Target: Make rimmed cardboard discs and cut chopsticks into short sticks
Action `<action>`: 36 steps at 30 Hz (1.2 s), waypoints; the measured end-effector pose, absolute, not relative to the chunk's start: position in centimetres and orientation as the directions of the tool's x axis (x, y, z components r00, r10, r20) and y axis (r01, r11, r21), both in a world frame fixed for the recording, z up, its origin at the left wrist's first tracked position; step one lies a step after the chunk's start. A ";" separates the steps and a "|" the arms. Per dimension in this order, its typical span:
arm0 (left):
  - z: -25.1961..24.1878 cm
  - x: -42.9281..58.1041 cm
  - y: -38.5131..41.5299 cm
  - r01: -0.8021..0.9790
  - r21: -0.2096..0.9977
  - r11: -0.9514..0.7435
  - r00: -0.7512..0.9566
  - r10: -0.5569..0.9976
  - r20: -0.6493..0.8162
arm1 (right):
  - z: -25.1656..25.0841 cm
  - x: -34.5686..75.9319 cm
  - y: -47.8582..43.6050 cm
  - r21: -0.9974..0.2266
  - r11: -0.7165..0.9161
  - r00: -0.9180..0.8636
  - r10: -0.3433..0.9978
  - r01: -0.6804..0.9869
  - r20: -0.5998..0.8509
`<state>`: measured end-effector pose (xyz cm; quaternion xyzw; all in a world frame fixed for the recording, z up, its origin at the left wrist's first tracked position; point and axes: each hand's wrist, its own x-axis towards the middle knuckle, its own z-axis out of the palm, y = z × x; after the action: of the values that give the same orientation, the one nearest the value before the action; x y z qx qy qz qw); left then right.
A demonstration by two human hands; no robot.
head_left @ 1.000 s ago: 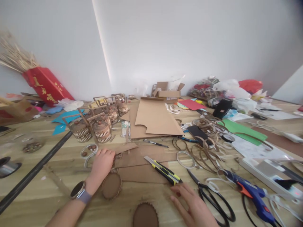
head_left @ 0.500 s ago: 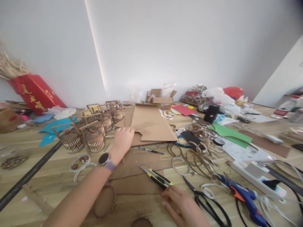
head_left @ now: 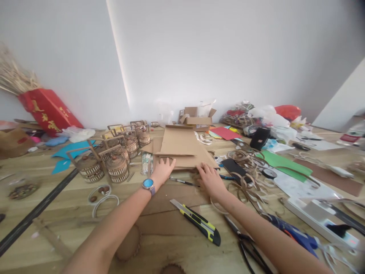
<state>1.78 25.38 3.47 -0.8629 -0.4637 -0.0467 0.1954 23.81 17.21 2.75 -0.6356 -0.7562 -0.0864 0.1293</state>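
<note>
Huge messy wooden table across the whole lower half of the frame. Dead centre, towards the back: flat cardboard stack, lying level with its near edge facing this way, so easy to reach with both arms. Left of centre: cluster of little woven baskets, just beside the stack, clear of the arms. Left hand and right hand planted on that near edge, close together, fingers spread and flat, not clamped on anything. Looks like palms-down pressing to stop the sheets sliding, though can't rule out fingertips hooked under the edge. Lower centre, between the forearms: yellow-black utility knife, untouched. Versus half a second back: left hand slid right along the cardboard, right hand gone from beside the knife up onto the stack.
</note>
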 end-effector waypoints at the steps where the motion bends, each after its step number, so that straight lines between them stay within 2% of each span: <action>1: 3.8 1.9 25.9 0.825 -0.284 -0.488 0.556 0.789 0.261 | 2.9 23.4 17.5 -0.026 0.190 -0.173 0.936 0.981 0.306; 8: 4.5 3.2 27.3 0.849 -0.197 -0.490 0.524 0.825 0.212 | 1.8 18.1 11.6 -0.037 0.380 -0.374 0.919 0.924 0.124; 14: 5.1 0.9 23.3 0.781 -0.133 -0.611 0.625 0.763 0.167 | 0.1 18.2 8.1 -0.078 0.318 -0.319 0.948 0.945 -0.001; 20: 4.7 -5.9 18.6 0.718 -0.022 -0.695 0.692 0.717 -0.084 | -0.1 20.2 6.7 -0.140 0.305 -0.313 0.949 0.942 -0.042; 24: 3.4 -8.2 16.8 0.712 0.025 -0.702 0.694 0.698 -0.176 | 0.0 21.4 4.3 -0.204 0.313 -0.333 0.940 0.928 -0.072; 33: 1.8 -7.0 20.3 0.747 0.035 -0.664 0.654 0.724 -0.220 | 1.2 22.9 1.9 -0.375 0.280 -0.360 0.919 0.884 -0.161; 36: 2.2 -6.2 21.4 0.746 0.026 -0.665 0.650 0.720 -0.245 | 1.4 22.3 2.7 -0.367 0.224 -0.301 0.939 0.903 -0.166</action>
<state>-6.18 21.37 2.24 -0.9061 -0.4044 0.1073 -0.0621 22.29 2.68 1.37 -0.5895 -0.7811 0.2008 0.0450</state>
